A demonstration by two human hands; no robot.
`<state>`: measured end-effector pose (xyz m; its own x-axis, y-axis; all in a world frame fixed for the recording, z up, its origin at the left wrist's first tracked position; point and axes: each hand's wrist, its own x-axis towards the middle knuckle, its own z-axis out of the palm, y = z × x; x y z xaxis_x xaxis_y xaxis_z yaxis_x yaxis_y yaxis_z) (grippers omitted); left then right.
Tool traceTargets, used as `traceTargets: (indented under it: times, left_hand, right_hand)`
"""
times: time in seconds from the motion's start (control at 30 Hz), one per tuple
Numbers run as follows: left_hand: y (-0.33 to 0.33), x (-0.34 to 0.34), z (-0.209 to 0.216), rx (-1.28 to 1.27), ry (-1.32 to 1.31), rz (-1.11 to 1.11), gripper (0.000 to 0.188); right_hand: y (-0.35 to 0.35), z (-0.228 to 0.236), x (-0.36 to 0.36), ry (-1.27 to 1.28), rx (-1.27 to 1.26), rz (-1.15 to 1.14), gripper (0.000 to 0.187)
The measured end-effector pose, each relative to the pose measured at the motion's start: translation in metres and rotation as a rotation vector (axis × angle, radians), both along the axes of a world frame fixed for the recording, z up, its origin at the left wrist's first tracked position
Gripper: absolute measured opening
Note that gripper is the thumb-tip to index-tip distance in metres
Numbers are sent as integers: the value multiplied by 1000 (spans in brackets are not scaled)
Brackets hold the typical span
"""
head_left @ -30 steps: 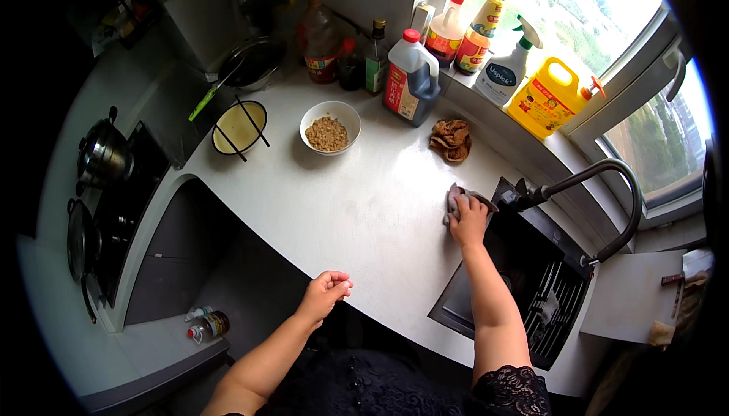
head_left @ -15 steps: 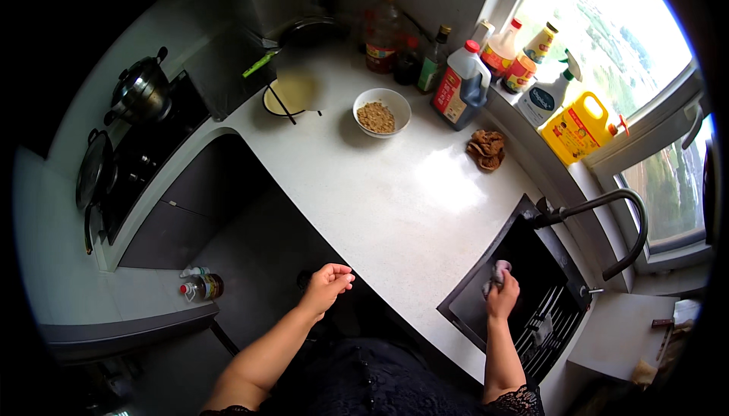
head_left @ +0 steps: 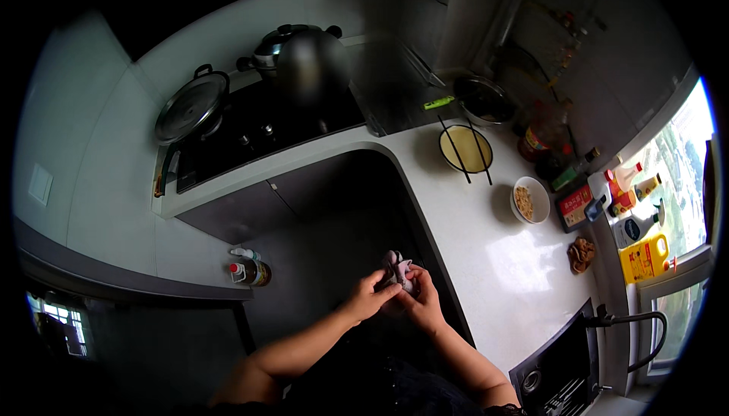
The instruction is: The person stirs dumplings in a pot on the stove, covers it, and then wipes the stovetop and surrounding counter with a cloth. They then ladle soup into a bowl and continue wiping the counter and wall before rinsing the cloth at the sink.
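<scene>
A crumpled pinkish-grey cloth (head_left: 398, 267) is bunched between my two hands, in front of my body and just left of the counter edge. My left hand (head_left: 370, 295) closes on its lower left side, thumb and fingers pressed together. From the right, my right hand (head_left: 422, 300) grips the same cloth with bent fingers. Both hands are in the air above the dark floor. Part of the cloth is hidden by my fingers.
A white counter (head_left: 456, 219) bears a yellowish bowl (head_left: 465, 149) with chopsticks across it, a white bowl (head_left: 530, 200) of crumbly food and several bottles. A dark sink (head_left: 531, 367) lies at lower right. On the left is a hob (head_left: 258, 139) with a lidded pot and a pan.
My right hand has left the sink with the cloth and come beside my left hand, which now holds the cloth too. The view has swung left toward the hob.
</scene>
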<state>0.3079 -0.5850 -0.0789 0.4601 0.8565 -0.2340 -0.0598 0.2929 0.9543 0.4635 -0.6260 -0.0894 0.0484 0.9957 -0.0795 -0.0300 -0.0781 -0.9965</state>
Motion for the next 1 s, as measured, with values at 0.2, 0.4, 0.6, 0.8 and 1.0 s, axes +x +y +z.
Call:
traceTargets:
  times: [0.2, 0.4, 0.6, 0.8, 1.0]
  left_hand:
    - [64, -81, -9, -187, -62, 276, 16]
    - [158, -100, -17, -145, -88, 552, 19]
    - [299, -88, -3, -133, -235, 480, 32]
    - [422, -84, -5, -212, 89, 394, 53]
    - [459, -112, -27, -314, 284, 202, 42]
  right_hand:
    - [85, -2, -69, 483, -296, 0, 21]
    - [201, 0, -83, 432, -158, -171, 22]
    - [380, 20, -84, 101, 116, -248, 26]
    - [572, 0, -90, -382, 391, -279, 31]
    - [683, -97, -92, -1015, 268, 134, 57]
